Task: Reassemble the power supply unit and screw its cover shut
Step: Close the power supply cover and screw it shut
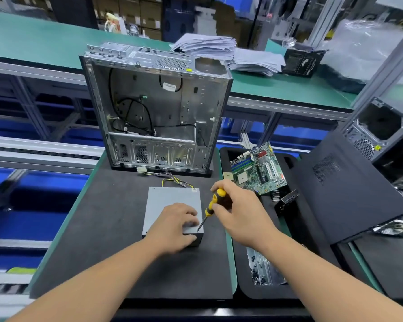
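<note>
Head | left hand (173, 225) flat on power supply (170, 201) | right hand (236, 211) grips screwdriver (211, 206)

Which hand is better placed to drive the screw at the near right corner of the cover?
The right hand: it already grips the screwdriver, whose tip sits at that corner of the power supply unit. The left hand lies on the cover, steadying it.

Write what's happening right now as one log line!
step: screwing cover | left hand: presses on power supply | right hand: holds screwdriver, tip at near right corner
</note>
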